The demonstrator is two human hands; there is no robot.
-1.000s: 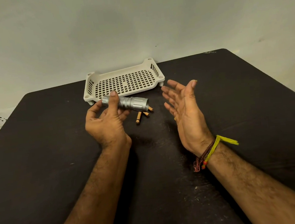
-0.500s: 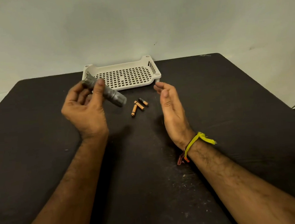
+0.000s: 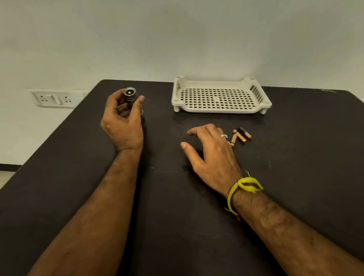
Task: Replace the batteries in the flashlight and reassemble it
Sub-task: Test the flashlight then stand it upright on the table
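Flashlight (image 3: 130, 95): grey, ridged, upright

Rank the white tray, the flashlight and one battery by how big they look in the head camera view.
1. White tray, clearly largest.
2. Flashlight, gripped upright by the left hand, which partly hides it, so its full size is unsure.
3. One battery, smallest.

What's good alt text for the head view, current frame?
A person's left hand grips a silver flashlight upright over a black table, while the open right hand hovers beside three loose batteries. An empty white perforated tray sits at the table's far edge.
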